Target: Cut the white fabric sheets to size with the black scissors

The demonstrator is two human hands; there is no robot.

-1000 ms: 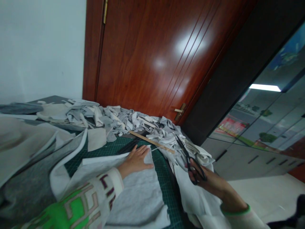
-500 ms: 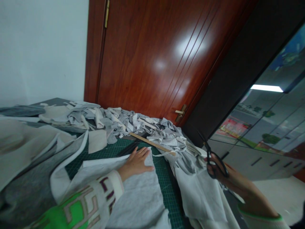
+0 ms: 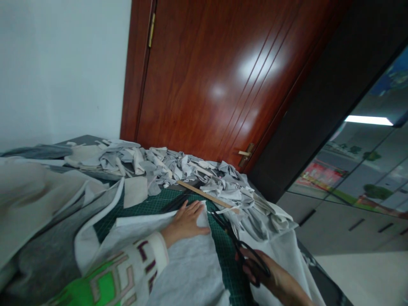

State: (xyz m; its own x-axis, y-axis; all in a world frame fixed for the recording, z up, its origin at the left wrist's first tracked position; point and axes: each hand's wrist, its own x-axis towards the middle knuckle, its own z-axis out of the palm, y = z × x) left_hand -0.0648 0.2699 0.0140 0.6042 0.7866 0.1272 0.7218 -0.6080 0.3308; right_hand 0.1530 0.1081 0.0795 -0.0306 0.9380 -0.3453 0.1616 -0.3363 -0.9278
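Observation:
My left hand (image 3: 186,223) lies flat with its fingers apart on a light grey fabric piece (image 3: 188,263), close to its far right corner. Under the fabric is a green cutting mat (image 3: 228,255) with grid lines. A pair of black scissors (image 3: 236,242) is in my right hand (image 3: 270,272), its fingers through the handle loops. The blades point away over the mat, just right of the fabric's edge and apart from it. Past the left hand, a wooden ruler strip (image 3: 207,195) lies slanted against the scraps, with a dark, long object (image 3: 177,203) beside it.
Heaps of grey and white fabric scraps (image 3: 181,165) line the table's far side. Larger cloth (image 3: 44,225) is bunched at the left, near a small beige square (image 3: 135,192). More pale cloth (image 3: 280,246) lies at the right. Behind stand a brown door (image 3: 204,85) and a cabinet (image 3: 347,229).
My right hand has brought the scissors left and down, from raised at the right to low beside the fabric's edge. My left hand stays on the fabric. The view has shifted slightly.

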